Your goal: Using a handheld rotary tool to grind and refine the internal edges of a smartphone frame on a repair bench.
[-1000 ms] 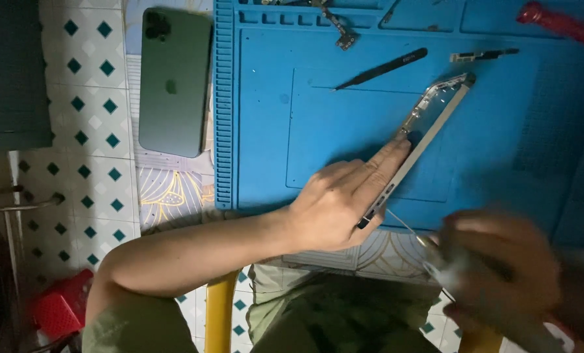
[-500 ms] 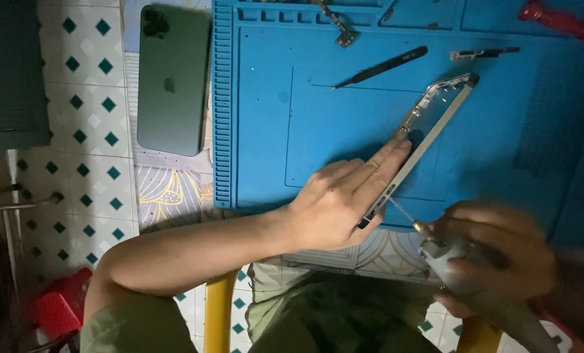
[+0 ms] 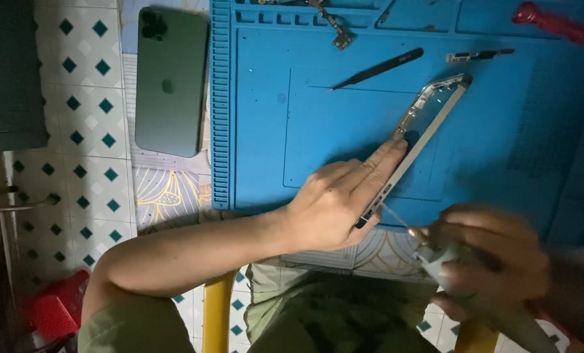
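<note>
— So, where is your left hand [image 3: 334, 206]?
— You have it pressing the phone frame [image 3: 417, 140] flat on the blue mat [image 3: 272, 131], fingers stretched along the frame's edge, toward the mat's near edge.
— And your right hand [image 3: 491, 261]?
— You're gripping a grey tool [image 3: 445, 261] just off the mat's near edge; its thin tip [image 3: 396, 219] meets the frame's near end.
— What else lies there?
— Black tweezers [image 3: 378, 68] rest toward the far edge, and a green phone [image 3: 169, 80] lies face down beyond the mat's left edge.
</note>
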